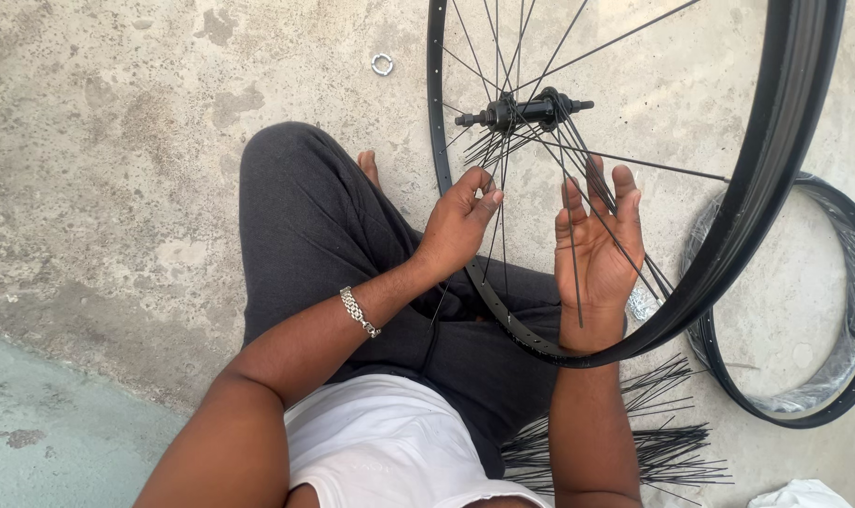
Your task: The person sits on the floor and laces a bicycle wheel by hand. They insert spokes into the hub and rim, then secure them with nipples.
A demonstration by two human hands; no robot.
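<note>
While the wheel rim (775, 169) runs off-frame, left hand (458, 226) pinches a spoke (499, 202); right hand (601, 240) is spread.

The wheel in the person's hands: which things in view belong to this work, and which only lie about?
In the work:
- black rim with hub
- spokes hanging from the hub
- left hand, pinching a spoke
- right hand, open among the spokes

Lying about:
- loose spokes on the floor
- second rim
- small metal ring
- white cloth
</note>
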